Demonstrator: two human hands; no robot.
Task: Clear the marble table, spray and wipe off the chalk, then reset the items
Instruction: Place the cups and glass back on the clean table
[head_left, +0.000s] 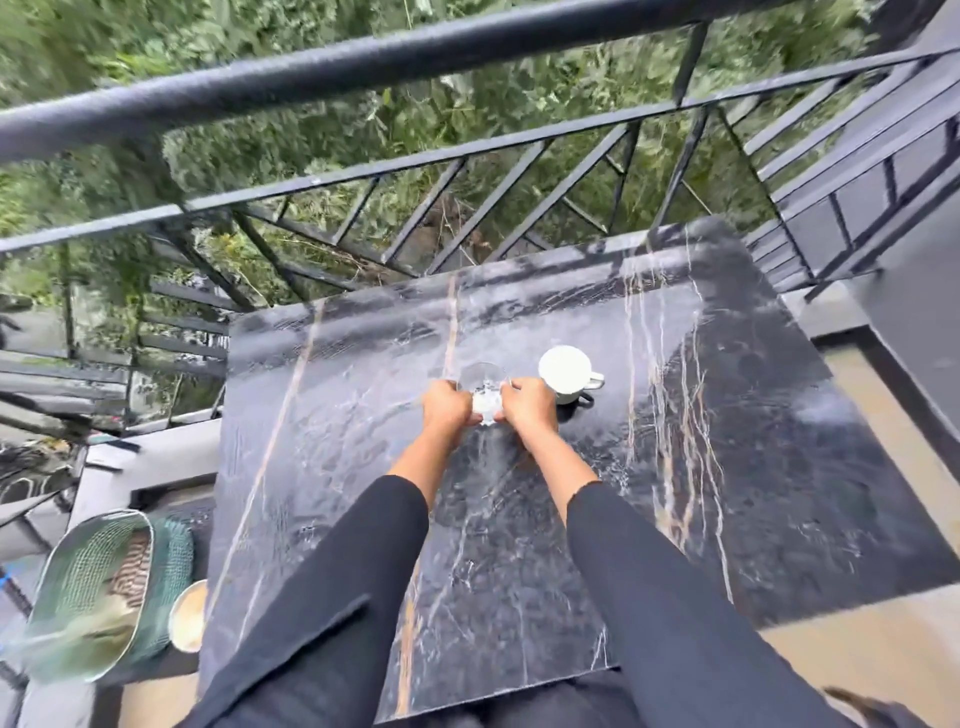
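Both hands, left (447, 405) and right (527, 402), grip a glass (482, 382) on the table (727, 467). It could slip on the wet-looking marble or knock the mug (563, 370) just beside it.

- Marble table (675, 493) lay mostly bare near, left and right.
- White mug (563, 374) and glass (482, 378) stood mid-table, blocking there.
- Railing (363, 67) closed the far side.

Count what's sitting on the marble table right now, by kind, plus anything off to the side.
On the marble table:
Clear glass, held by the left hand and right hand: 1
White mug: 1
Off the table, at left:
Green mesh basket: 1
Round bowl-like item, blurred: 1
Total: 4
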